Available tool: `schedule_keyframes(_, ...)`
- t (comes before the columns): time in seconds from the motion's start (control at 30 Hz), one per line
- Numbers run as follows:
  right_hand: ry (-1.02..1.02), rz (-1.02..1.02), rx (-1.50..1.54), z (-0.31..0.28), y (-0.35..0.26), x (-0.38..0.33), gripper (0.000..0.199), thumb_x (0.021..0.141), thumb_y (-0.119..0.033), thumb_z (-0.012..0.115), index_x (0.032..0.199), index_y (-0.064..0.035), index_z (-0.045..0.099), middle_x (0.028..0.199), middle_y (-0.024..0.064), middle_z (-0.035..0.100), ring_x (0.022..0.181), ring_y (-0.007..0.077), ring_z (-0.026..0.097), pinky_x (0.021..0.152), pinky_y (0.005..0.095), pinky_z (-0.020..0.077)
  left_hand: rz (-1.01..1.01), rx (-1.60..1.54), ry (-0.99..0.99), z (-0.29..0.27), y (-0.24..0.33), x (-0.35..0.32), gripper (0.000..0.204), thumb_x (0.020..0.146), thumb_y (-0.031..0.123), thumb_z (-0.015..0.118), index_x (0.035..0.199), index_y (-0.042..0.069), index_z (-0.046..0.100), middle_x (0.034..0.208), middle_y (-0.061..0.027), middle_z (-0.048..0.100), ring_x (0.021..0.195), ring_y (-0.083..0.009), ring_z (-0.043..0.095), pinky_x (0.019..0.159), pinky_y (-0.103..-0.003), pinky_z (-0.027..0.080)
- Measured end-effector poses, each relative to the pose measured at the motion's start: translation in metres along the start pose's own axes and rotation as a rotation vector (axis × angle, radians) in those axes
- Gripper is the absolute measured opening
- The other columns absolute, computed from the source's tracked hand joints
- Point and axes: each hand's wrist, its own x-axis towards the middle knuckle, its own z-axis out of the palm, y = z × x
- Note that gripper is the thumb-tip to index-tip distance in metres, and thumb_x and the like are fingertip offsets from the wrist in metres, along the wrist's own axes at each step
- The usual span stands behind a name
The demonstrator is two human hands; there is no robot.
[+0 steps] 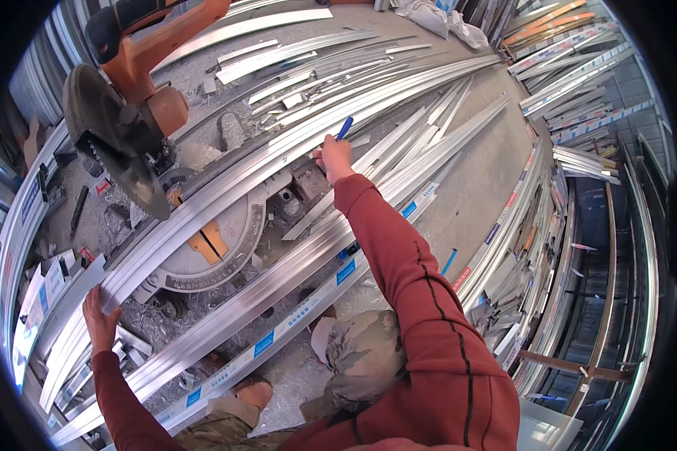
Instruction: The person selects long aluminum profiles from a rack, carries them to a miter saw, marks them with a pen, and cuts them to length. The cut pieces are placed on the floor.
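Note:
A long silver aluminium profile (226, 197) lies across the miter saw's round base (237, 240), running from lower left to upper right. My left hand (99, 322) grips its near-left end, with the thumb apart from the fingers. Farther along the same profile, my right hand (334, 159) is closed around a blue pen (345, 128), held just beside the metal's near edge. A small dark mark shows on the profile left of that hand. The pen's tip is hidden by my fingers. Above and left of the profile hangs the saw blade (113, 143), under its orange body (158, 56).
Another long profile (248, 297) lies nearer me, alongside one with blue-and-white film (286, 323). Thin offcuts (301, 83) litter the floor beyond the saw. Stacks of metal strips (504, 225) line the right side, near a rack frame (594, 368). My camouflage-clad knee (365, 349) is below.

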Motion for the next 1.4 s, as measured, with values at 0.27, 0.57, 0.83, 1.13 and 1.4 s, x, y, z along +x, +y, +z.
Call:
schedule_keyframes(0.27, 0.005, -0.269, -0.073, -0.07, -0.023, -0.031, 0.029, 0.094, -0.025, 0.052, 0.097, 0.0003, 0.064, 0.067, 0.0071, 0.059, 0.057, 0.018, 0.06, 0.052, 0.0319, 0.0502, 0.033, -0.106, -0.013, 0.01, 0.039, 0.028, 0.077, 0.063, 0.011, 0.082, 0.132, 0.004, 0.049, 0.128, -0.0177, 0.053, 0.118, -0.0359, 0.05, 0.102, -0.043, 0.04)
schedule_keyframes(0.57, 0.672, 0.114, -0.295, -0.348, 0.174, -0.123, 0.032, 0.091, -0.032, 0.046, 0.074, -0.0069, 0.056, 0.051, 0.0028, 0.045, 0.042, 0.0194, 0.05, 0.037, 0.0345, 0.0412, 0.069, 0.097, -0.097, 0.021, 0.031, 0.035, 0.078, 0.081, 0.034, 0.073, 0.137, -0.008, 0.039, 0.135, -0.0274, 0.046, 0.126, -0.0412, 0.044, 0.106, -0.044, 0.034)
schedule_keyframes(0.83, 0.258, 0.122, -0.721, -0.306, 0.267, -0.16, 0.034, 0.082, -0.027, 0.062, 0.088, 0.0052, 0.069, 0.078, 0.017, 0.07, 0.072, 0.0251, 0.067, 0.069, 0.0373, 0.0516, 0.113, 0.166, -0.103, 0.03, 0.021, 0.036, 0.077, 0.084, 0.03, 0.07, 0.141, -0.006, 0.033, 0.14, -0.0266, 0.041, 0.13, -0.0412, 0.038, 0.11, -0.045, 0.03)
schedule_keyframes(1.13, 0.324, -0.111, -0.403, -0.303, 0.145, -0.099, 0.034, 0.085, -0.021, 0.065, 0.106, 0.0057, 0.065, 0.093, 0.0104, 0.067, 0.081, 0.0173, 0.062, 0.073, 0.0302, 0.0496, 0.145, 0.093, -0.039, 0.038, 0.023, 0.038, 0.08, 0.077, 0.025, 0.074, 0.138, -0.006, 0.034, 0.136, -0.0255, 0.044, 0.126, -0.0406, 0.04, 0.109, -0.046, 0.03)
schedule_keyframes(1.4, 0.284, -0.189, -0.276, -0.254, 0.07, -0.093, 0.034, 0.086, -0.02, 0.062, 0.108, 0.0056, 0.062, 0.091, 0.0064, 0.064, 0.079, 0.0131, 0.058, 0.07, 0.0278, 0.0483, 0.189, 0.025, 0.025, 0.034, 0.03, 0.036, 0.078, 0.072, 0.022, 0.076, 0.134, -0.006, 0.039, 0.131, -0.0249, 0.047, 0.121, -0.0407, 0.043, 0.105, -0.046, 0.033)
